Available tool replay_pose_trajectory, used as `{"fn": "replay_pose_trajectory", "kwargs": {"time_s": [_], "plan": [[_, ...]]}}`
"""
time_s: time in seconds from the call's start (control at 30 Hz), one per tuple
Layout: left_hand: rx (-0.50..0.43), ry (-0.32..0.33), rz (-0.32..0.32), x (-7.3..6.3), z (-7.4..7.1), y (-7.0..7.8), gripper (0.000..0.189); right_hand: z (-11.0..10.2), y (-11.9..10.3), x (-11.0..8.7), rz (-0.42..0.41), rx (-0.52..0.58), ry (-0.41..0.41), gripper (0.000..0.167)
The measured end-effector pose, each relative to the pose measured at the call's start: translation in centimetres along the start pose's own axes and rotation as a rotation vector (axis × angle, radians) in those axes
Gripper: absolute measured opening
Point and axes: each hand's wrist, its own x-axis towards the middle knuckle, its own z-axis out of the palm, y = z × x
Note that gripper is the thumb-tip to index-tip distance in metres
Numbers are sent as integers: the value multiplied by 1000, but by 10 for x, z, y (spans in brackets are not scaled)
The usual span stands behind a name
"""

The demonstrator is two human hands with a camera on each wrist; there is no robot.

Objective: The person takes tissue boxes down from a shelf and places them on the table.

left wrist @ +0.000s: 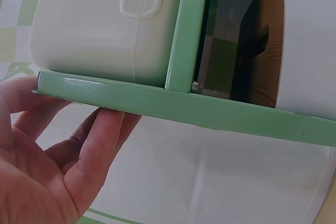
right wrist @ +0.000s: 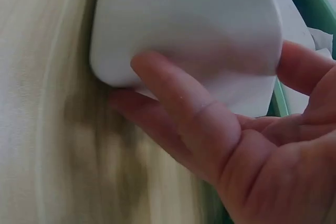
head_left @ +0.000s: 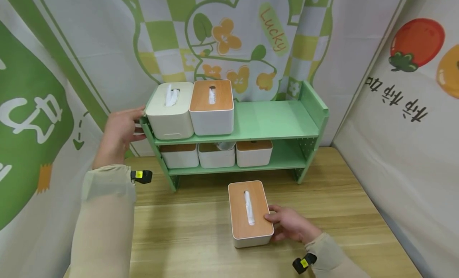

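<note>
My right hand (head_left: 292, 225) holds a white tissue box (head_left: 247, 214) with a wood-look lid at its near right corner, low over the table. The thumb lies on the lid's edge. In the right wrist view, the fingers (right wrist: 184, 98) spread along the box's white side and reach its lower edge. A strip of tissue shows in the lid's slot. My left hand (head_left: 123, 128) grips the left end panel of a green two-tier shelf (head_left: 276, 118). From the left wrist, its fingertips (left wrist: 107, 129) are seen against the panel (left wrist: 142, 98), with one digit at the corner.
On the upper tier, a cream tissue box (head_left: 170, 122) stands left of a wood-lidded one (head_left: 211, 120). Three more boxes line the lower tier, including a right-hand one (head_left: 254, 155). Printed curtains (head_left: 401, 142) hang around the wooden table (head_left: 186, 230).
</note>
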Motion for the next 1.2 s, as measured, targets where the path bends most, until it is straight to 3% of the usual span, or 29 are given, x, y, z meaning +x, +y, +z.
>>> {"fn": "replay_pose_trajectory", "kwargs": {"time_s": [0.2,0.43,0.63,0.7,0.87,1.03,1.2], "plan": [[5,11,11,-1,-1,-1,48,10,-6,-1,-30,-228,123,68],[2,18,14,-2,0,-1,46,43,-12,-9,-318,-919,414,95],[-5,15,9,-1,0,-1,46,78,-8,-16,-555,-1303,463,85],[-4,12,8,-1,0,-1,46,89,-8,-19,-576,-1379,450,80],[-24,12,2,1,1,-3,47,109,-7,-24,-515,-1439,421,66],[-24,16,1,1,1,-3,47,116,-3,-24,-531,-1500,431,51],[-18,17,6,2,0,-2,48,118,-1,-22,-554,-1536,454,48]]}}
